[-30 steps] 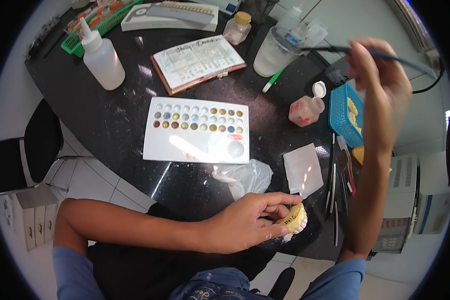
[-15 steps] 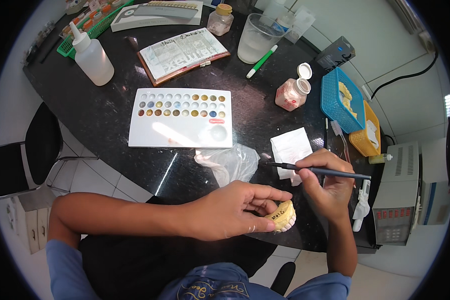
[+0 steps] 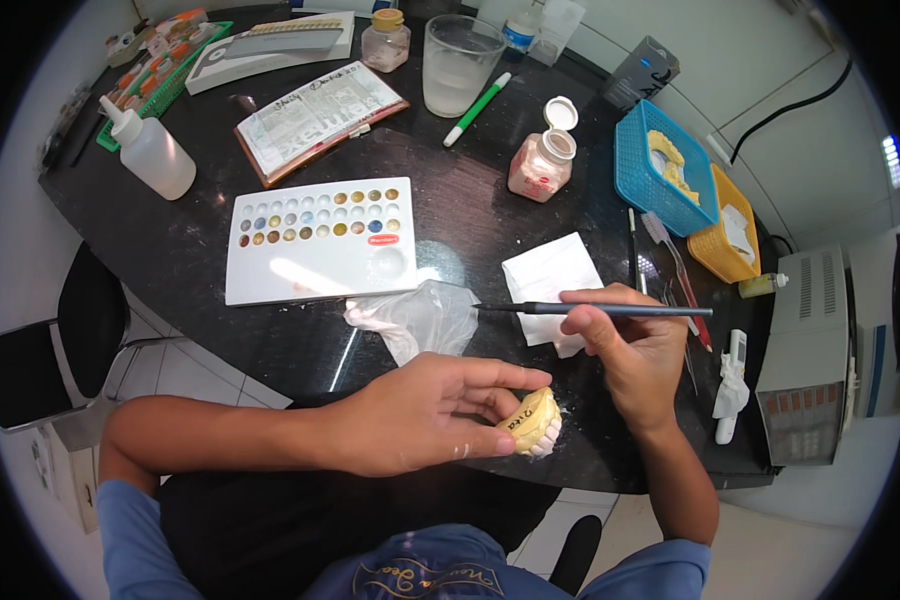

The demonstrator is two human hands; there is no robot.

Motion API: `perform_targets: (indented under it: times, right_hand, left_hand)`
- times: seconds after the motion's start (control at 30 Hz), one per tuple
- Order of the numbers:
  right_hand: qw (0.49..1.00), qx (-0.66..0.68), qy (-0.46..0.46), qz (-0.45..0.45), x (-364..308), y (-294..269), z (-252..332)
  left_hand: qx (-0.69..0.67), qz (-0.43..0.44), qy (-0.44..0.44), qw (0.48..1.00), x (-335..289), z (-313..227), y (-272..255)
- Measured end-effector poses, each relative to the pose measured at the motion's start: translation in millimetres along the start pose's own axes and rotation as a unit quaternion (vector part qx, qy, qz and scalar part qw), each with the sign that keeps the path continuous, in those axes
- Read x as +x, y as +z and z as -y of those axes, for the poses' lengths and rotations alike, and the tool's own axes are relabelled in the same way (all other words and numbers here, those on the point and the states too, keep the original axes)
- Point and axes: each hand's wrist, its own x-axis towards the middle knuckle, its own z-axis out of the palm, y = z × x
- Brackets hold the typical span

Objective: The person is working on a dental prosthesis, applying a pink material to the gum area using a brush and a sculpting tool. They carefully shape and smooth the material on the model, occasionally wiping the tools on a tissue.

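Pinching the yellow model (image 3: pixel 533 420) between thumb and fingers, the left hand (image 3: pixel 425 415) holds it close to the near edge of the surface (image 3: pixel 445 195), the white teeth turned to the right. Beside it, the right hand (image 3: pixel 638 365) grips a dark brush (image 3: pixel 625 311) nearly level, its tip pointing left by the clear bag (image 3: pixel 430 318); whether tip and bag touch, I cannot tell. Past the brush lies the tissue (image 3: pixel 555 265), and toward the surface's left edge, the palette (image 3: pixel 300 278) with paint in many wells. An open jar (image 3: pixel 538 172) stands beyond the tissue, lid tipped up. Along the right edge sit the blue basket (image 3: pixel 640 188) and yellow basket (image 3: pixel 727 255). Toward the far edge, a green pen (image 3: pixel 478 108) lies beside the cup (image 3: pixel 458 65), with the notebook (image 3: pixel 320 125) to their left. The bottle (image 3: pixel 158 160) stands by the left edge, near the green basket (image 3: pixel 180 84) in the far left corner.
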Motion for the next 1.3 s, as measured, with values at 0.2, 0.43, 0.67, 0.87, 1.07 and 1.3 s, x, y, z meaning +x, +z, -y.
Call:
perform_targets:
  times: [0.2,0.43,0.67,0.87,1.07,1.3]
  right_hand:
    - [0.996,-0.075,-0.052,-0.024,-3.5,-4.7,0.9]
    - [0.983,-0.066,-0.133,-0.107,-44.6,-39.8,0.6]
    - [0.96,-0.2,-0.174,-0.094,-64.5,-32.5,-17.3]
    - [0.93,-0.149,-0.308,-0.132,-113.3,-30.9,-18.9]
    - [0.932,-0.095,-0.324,-0.128,-141.5,-10.2,-39.0]
    - [0.939,-0.104,-0.309,-0.111,-133.7,-3.9,-37.0]
  left_hand:
    - [-0.011,-0.006,-0.007,1.0,0.4,-1.6,0.5]
    - [-0.039,-0.044,-0.027,0.998,1.2,-5.0,5.0]
    - [-0.018,-0.068,-0.034,0.997,2.9,-7.6,7.9]
    - [0.0,-0.088,-0.04,0.995,2.5,-9.8,11.2]
    - [0.004,-0.119,-0.062,0.991,3.1,-12.7,15.1]
    - [-0.022,-0.142,-0.068,0.987,4.5,-15.3,20.3]
